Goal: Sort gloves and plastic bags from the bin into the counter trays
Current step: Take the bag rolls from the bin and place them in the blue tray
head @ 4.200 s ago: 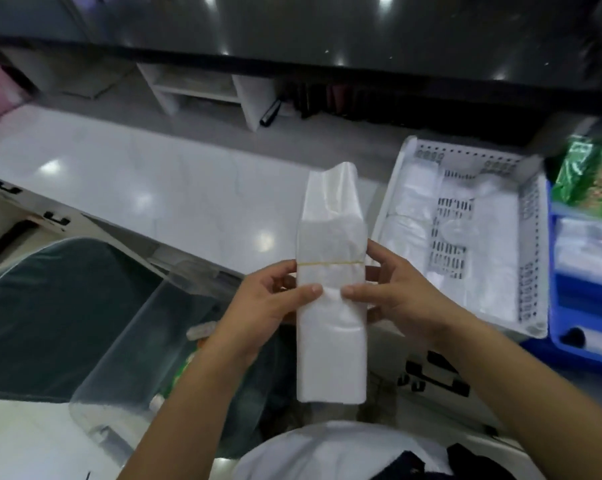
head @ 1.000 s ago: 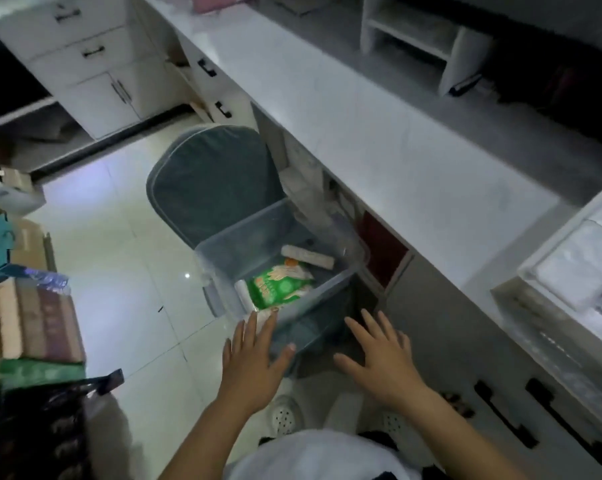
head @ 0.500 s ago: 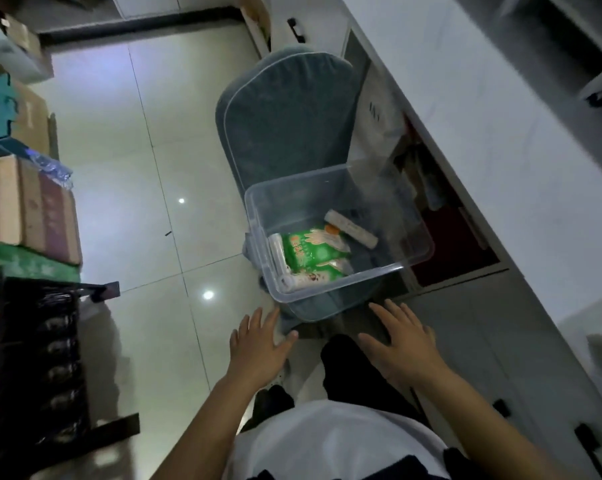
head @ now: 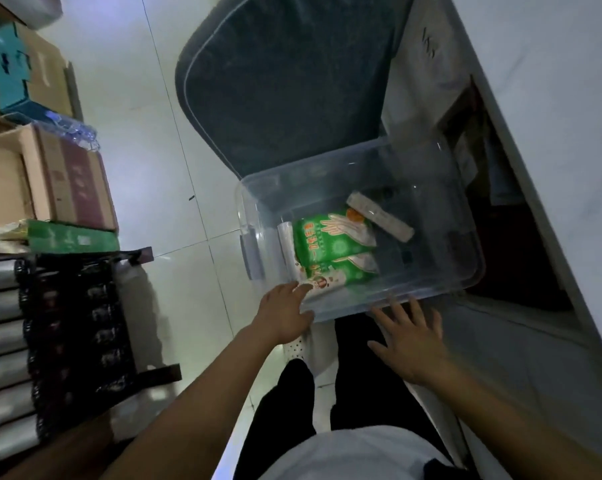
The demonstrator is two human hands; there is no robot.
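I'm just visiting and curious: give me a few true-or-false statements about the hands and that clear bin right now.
1. The clear bin holds green packets. True.
2. The right hand grips a packet. False: it is open and holds nothing.
3. The left hand is at the bin's near corner. True.
4. The bin stands on the counter. False: it sits low beside the counter, against a dark cushion.
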